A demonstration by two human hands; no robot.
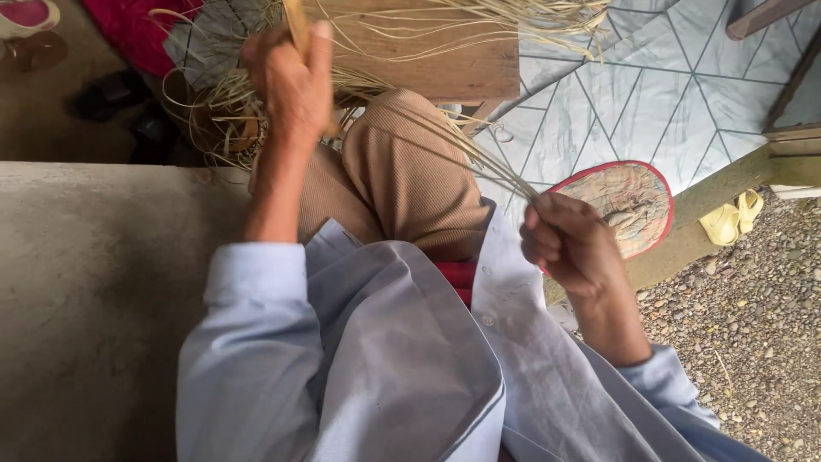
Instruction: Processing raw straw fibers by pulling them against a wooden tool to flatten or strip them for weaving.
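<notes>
My left hand (292,81) is raised above my knee and grips a flat pale wooden tool (298,27) that sticks up past the fingers. My right hand (569,244) is closed around the near ends of several thin pale fibre strips (466,150). These strips stretch tight from that hand, across my brown-trousered knee (410,171), toward the left hand. A loose tangle of the same strips (222,103) spreads behind the left hand, over a wooden board (445,64).
A bare concrete ledge (94,282) fills the left. A red-edged woven hand fan (629,201) lies just beyond my right hand. Patterned floor covering (650,94) lies at the top right, gravel (753,342) and yellow sandals (731,218) at the right. Dark footwear (107,94) lies at the top left.
</notes>
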